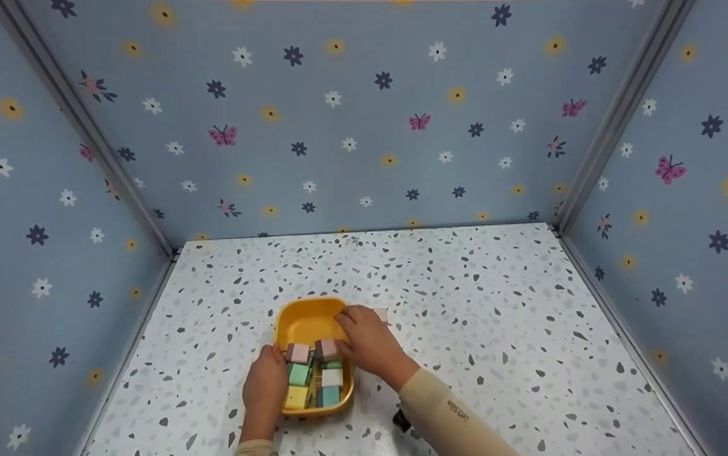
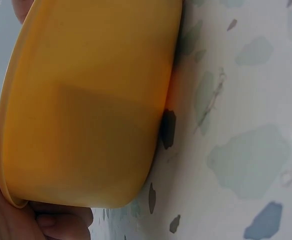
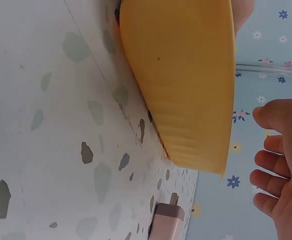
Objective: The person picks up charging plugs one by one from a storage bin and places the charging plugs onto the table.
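A yellow plastic tub [image 1: 310, 323] rests on the speckled surface, with several small blocks [image 1: 299, 373] in its near half, coloured pink, green, yellow, white and teal. Thin metal-looking prongs show between them. My left hand [image 1: 266, 383] grips the tub's left rim; in the left wrist view, fingers [image 2: 66, 222] curl below the rim. At the right rim is my right hand [image 1: 370, 339]. The right wrist view shows that hand [image 3: 286, 165] beside the tub [image 3: 186, 85], fingers loosely bent and apart from it, holding nothing visible.
A pink block with a brownish end and a metal prong [image 3: 167, 220] lies beyond the tub's right side, partly hidden by my hand in the head view. A small dark object [image 1: 402, 420] lies by the right sleeve. Flower-patterned walls [image 1: 364, 126] enclose the white speckled table [image 1: 497, 329].
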`<state>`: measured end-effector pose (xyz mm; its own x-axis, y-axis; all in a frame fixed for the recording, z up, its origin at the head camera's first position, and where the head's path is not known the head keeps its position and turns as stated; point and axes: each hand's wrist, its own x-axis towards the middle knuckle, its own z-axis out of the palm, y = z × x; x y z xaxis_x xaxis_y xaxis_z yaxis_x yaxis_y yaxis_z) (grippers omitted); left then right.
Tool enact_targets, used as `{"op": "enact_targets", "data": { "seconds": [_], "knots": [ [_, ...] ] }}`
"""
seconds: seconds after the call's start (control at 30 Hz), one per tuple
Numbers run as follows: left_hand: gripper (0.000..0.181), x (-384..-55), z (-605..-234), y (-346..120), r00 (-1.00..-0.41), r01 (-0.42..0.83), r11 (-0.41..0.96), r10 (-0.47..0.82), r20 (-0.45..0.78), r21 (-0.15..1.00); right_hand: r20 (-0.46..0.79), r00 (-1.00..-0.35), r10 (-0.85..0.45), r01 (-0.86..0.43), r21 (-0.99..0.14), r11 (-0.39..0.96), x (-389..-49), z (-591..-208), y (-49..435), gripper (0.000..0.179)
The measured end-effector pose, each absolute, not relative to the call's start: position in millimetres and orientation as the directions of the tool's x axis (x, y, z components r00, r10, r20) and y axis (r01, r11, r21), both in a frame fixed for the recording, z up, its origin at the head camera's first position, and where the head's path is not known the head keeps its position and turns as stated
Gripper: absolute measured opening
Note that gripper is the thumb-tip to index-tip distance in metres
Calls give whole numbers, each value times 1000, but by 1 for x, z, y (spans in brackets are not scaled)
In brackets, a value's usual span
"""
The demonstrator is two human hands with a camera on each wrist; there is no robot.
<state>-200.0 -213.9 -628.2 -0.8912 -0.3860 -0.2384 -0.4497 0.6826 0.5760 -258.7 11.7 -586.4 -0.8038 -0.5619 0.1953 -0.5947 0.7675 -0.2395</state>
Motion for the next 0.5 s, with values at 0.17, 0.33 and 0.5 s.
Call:
{"op": "enact_targets", "data": {
  "seconds": [0.17, 0.33, 0.5],
  "knots": [
    [51, -200, -627, -214, -896, -441, 696, -379, -232, 566, 192, -789, -584, -614, -241, 751, -256, -585, 8, 51],
    [49, -200, -627, -213, -895, -443, 700, -386, -224, 560, 199, -768, -609, -640, -237, 730, -255, -587, 5, 47],
    [48, -200, -628, -213, -897, -436, 697, -386, -215, 569, 189, -746, -638, -665, -221, 713, -253, -588, 3, 44]
  ]
}}
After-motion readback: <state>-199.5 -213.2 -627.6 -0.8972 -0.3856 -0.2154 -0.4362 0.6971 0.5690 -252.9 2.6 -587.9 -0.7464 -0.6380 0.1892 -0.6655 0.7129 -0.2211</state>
